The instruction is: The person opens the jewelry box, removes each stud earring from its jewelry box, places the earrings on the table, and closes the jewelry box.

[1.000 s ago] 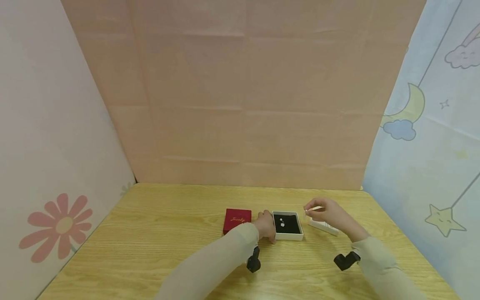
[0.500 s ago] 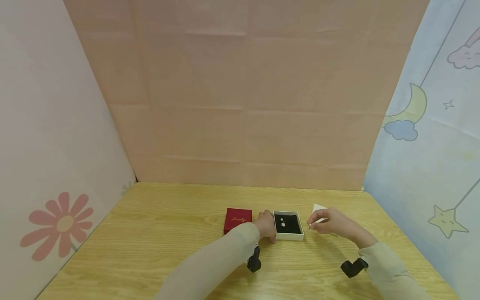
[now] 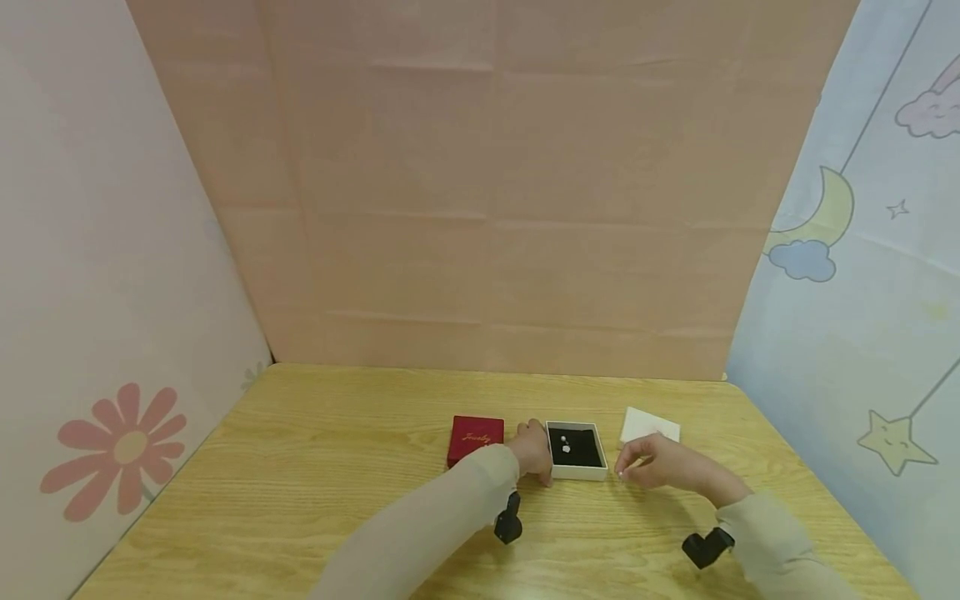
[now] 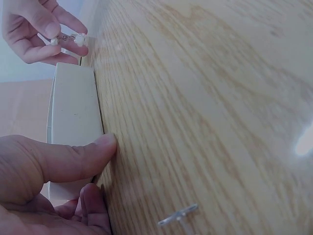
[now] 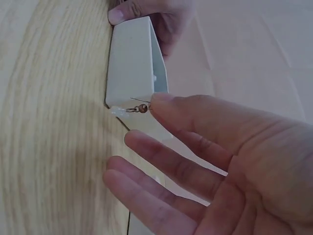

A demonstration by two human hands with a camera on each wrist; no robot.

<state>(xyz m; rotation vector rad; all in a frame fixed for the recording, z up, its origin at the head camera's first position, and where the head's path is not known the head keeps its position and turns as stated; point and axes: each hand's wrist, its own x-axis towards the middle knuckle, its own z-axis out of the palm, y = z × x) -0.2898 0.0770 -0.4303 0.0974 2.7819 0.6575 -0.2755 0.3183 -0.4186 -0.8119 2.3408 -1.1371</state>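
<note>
My left hand grips the left side of a small white jewelry box; in the left wrist view its thumb lies along the box's front wall. Inside the box is a black pad bearing a white drop earring. Just right of the box, my right hand pinches a second earring between thumb and index finger. This earring has a small metal ball, a short link and a pale charm dangling from it. The other fingers of that hand are loosely spread.
A red box with gold lettering stands left of my left hand, partly behind the sleeve. The white lid lies behind my right hand. In the left wrist view, a slim silvery piece shows near the bottom. Fabric walls border the wooden table.
My right hand has moved down toward me with the earring, uncovering more of the white lid, which now lies flatter. My left hand stays on the box.
</note>
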